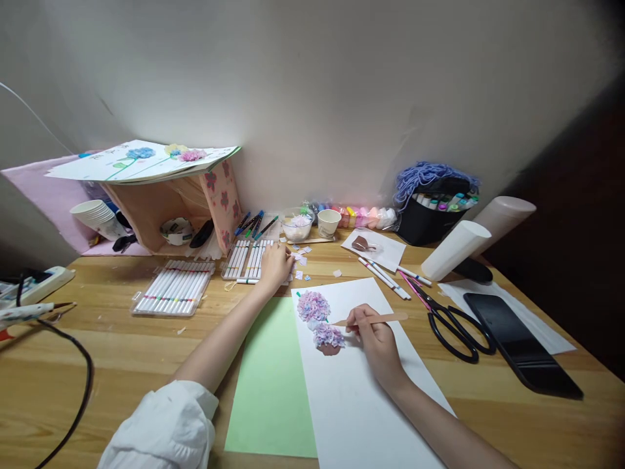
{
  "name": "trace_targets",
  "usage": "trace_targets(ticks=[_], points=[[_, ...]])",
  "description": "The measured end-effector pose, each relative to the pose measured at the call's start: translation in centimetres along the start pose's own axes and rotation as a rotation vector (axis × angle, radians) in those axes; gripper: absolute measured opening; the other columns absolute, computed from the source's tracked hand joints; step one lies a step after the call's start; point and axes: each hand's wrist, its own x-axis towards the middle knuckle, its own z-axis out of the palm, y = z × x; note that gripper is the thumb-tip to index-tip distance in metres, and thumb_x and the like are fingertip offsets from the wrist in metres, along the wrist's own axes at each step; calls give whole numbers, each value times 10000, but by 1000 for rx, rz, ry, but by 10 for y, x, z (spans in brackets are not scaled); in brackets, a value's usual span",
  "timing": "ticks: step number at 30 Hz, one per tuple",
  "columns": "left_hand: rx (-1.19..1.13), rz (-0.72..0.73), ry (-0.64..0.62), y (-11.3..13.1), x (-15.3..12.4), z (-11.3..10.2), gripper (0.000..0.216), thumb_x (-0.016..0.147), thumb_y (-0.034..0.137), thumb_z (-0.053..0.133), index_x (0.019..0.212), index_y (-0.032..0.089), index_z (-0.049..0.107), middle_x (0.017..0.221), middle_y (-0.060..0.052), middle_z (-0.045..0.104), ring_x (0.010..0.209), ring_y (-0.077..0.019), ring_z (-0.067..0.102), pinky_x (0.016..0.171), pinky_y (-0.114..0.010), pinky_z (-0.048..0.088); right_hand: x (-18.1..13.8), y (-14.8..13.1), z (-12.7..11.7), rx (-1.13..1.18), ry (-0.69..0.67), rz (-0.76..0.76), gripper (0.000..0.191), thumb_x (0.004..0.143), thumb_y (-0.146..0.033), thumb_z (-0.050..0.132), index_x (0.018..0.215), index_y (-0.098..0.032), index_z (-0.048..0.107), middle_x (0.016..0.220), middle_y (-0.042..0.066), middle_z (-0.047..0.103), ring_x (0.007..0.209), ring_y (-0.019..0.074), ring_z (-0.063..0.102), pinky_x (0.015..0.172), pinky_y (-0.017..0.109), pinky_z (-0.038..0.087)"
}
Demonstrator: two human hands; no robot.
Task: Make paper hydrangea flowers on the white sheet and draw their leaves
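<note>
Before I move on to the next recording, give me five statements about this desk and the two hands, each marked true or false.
1. The right hand holds a wooden stick. True.
2. The left hand holds the scissors. False: it is beside the paper scraps, while the scissors lie on the table.
3. The white sheet overlaps the green sheet. True.
4. The phone lies on the green sheet. False: it lies right of the scissors.
5. Bluish yarn sits at the top of the black container. True.
</note>
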Motion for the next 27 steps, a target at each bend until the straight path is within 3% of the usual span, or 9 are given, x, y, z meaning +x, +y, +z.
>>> trace_targets(ticks=[7, 13, 27], points=[[29, 91, 20, 0, 17, 10, 227, 892, 302, 512, 995, 146, 641, 1014, -132, 612, 1011, -281, 503, 844, -366, 410, 4, 1, 2, 48, 0, 29, 386, 899, -515, 460, 688, -196, 517, 610, -12, 490, 582, 130, 471, 534, 244, 360], [36, 185, -28, 4, 40, 14, 109, 823, 240, 590, 826, 166, 670, 940, -131, 640, 1010, -298, 526, 834, -383, 428, 3, 3, 2, 67, -13, 21, 380, 908, -504, 449, 693, -199, 520, 617, -10, 490, 592, 135, 483, 544, 247, 373], [16, 186, -24, 2, 44, 18, 154, 842, 159, 487, 824, 159, 640, 928, -141, 646, 1010, -295, 527, 823, -377, 422, 2, 1, 0, 65, -20, 1, 390, 917, -506, 428, 690, -201, 515, 606, -15, 490, 599, 134, 500, 568, 247, 394]])
